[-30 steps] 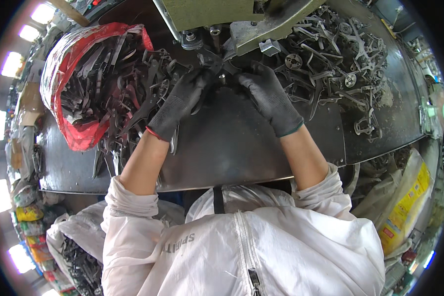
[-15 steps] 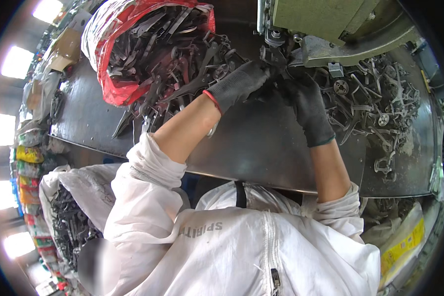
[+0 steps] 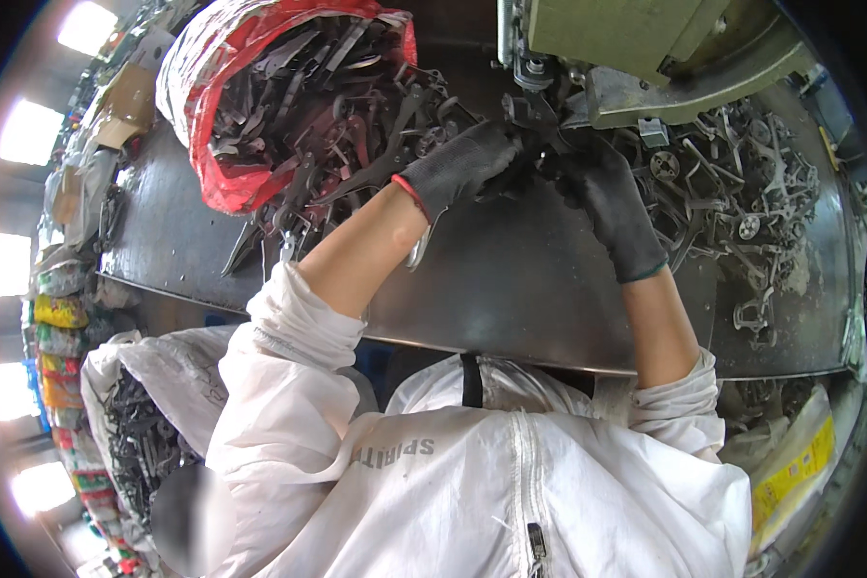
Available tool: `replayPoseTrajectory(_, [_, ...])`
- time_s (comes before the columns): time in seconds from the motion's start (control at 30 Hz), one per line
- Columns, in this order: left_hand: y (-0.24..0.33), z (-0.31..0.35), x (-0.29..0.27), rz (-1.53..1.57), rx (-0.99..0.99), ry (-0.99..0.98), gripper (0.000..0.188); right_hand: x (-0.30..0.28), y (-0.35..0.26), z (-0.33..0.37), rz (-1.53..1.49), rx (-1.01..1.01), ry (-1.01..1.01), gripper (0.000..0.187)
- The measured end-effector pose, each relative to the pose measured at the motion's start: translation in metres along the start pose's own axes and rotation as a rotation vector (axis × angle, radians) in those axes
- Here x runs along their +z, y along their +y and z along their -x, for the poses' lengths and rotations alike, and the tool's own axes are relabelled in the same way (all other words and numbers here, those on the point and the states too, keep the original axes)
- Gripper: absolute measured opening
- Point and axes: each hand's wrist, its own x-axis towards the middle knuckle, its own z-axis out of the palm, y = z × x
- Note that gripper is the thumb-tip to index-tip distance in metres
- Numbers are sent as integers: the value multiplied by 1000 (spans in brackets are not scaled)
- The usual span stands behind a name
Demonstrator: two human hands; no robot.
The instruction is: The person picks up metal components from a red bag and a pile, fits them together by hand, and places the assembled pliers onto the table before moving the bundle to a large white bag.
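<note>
Left gloved hand (image 3: 467,166) and right gloved hand (image 3: 609,207) close but apart by green machine (image 3: 597,34); dark metal part (image 3: 530,110) at left fingertips, can't tell grips. Looks mid-operation. Loose metal pieces fill red-rimmed bag (image 3: 246,193) left, bracket pile (image 3: 748,227) right; finished share unclear.

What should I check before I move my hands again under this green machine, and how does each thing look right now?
1. Left hand gloved: ok.
2. Right hand gloved: ok.
3. White sleeves back from the green machine: ok, pushed up the forearms.
4. Fingertips clear of the tooling: cannot tell, they are lost among dark shapes beneath it.
5. Firm grip on the dark metal part by the fingers: cannot tell, contact is hidden.
6. Loose pieces contained in the red-rimmed bag: not ok, some spill from its mouth onto the table.
</note>
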Motion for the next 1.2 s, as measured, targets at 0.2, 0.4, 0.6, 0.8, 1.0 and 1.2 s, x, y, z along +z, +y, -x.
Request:
replayPoseTrajectory(0.2, [-10, -11, 8, -171, 123, 124, 35, 4, 4, 8, -76, -114, 44, 30])
replayPoseTrajectory(0.4, [24, 10, 12, -213, 32, 18, 35, -10, 3, 6, 30, -121, -3, 30])
replayPoseTrajectory(0.6, [4, 1, 14, -99, 6, 135, 38, -3, -1, 5, -57, -144, 42, 26])
replayPoseTrajectory(0.8, [-17, -14, 4, -183, 42, 144, 40, -5, -4, 5, -55, -59, 68, 28])
replayPoseTrajectory(1.0, [-2, -9, 16, 7, 1, 120, 38, -11, -1, 2, -37, -66, 48, 34])
replayPoseTrajectory(1.2, [-29, -22, 19, 134, -139, 92, 32, -6, 40, -12, 110, -10, 108, 41])
